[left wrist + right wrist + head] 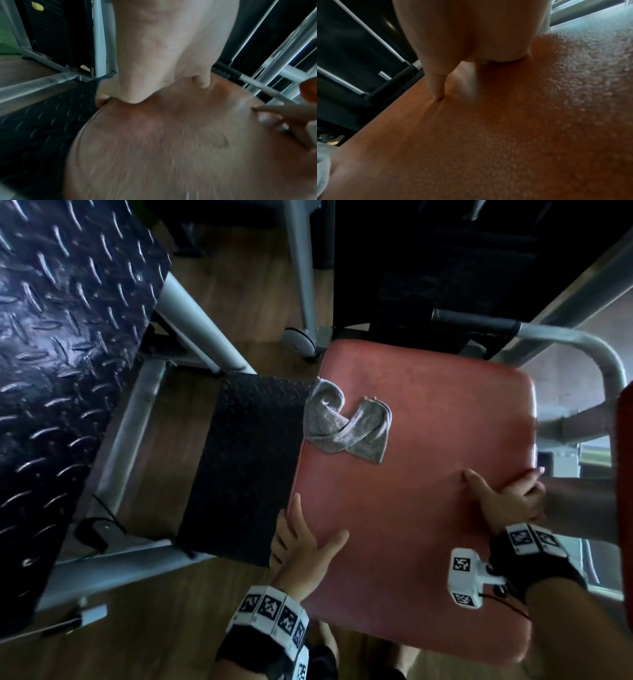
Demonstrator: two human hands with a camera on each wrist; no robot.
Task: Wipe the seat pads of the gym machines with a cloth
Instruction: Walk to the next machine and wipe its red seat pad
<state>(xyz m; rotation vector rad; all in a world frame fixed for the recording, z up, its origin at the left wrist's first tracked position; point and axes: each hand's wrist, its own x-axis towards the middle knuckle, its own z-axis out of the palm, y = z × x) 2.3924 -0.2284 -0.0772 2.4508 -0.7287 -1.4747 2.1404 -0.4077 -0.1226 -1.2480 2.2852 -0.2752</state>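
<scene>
Fingers point(289, 525) of the left hand point(301, 546) curl round the pad's point(428, 508) left edge, right hand point(503, 498) clamps the right edge; likely steadying it. Cloth point(346, 422) lies untouched, crumpled at the far left edge; next, one hand must pick it up

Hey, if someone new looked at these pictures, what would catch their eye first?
The big red seat pad fills the middle, with a crumpled grey cloth lying loose at its far left edge. The left hand and right hand grip the pad's opposite sides, neither touching the cloth.
</scene>
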